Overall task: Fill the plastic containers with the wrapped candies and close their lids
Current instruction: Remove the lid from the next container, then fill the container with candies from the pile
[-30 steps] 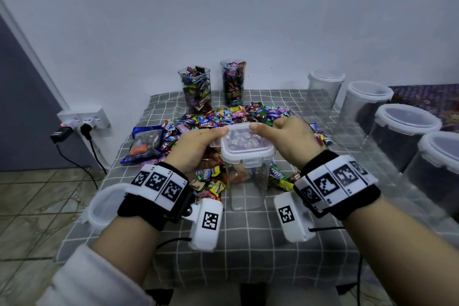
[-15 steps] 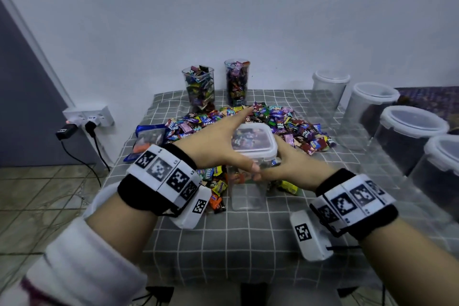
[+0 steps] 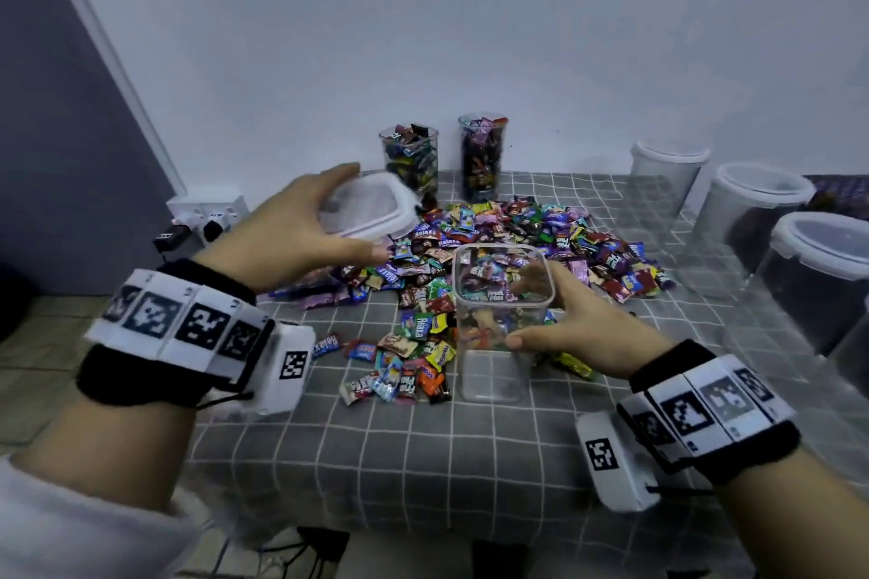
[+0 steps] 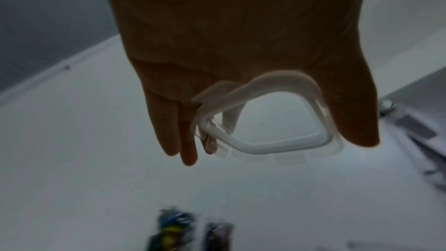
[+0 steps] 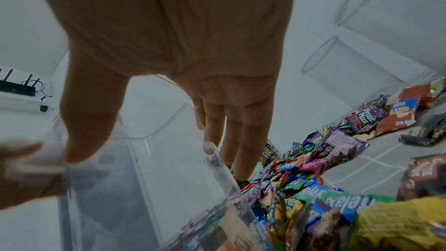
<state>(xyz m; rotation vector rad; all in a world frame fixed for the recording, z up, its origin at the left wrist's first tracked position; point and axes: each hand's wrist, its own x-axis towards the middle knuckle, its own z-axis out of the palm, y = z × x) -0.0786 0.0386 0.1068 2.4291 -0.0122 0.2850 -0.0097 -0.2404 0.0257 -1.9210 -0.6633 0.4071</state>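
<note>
The square lid (image 3: 369, 209) is gripped by the left hand (image 3: 287, 233), thumb and fingers clamped on its edges, held above the candy pile (image 3: 517, 240). The open clear container (image 3: 501, 320) stands on the checked tablecloth (image 3: 423, 451), clasped at its side by the right hand (image 3: 583, 329), fingers curled round it.

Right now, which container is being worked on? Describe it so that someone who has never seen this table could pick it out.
On the grey checked tablecloth, find the heap of wrapped candies. At its near edge stands a clear square container, gripped by the right hand. Unlike the lidded containers along the right, it is open and empty; the left hand holds its lid up.
</note>
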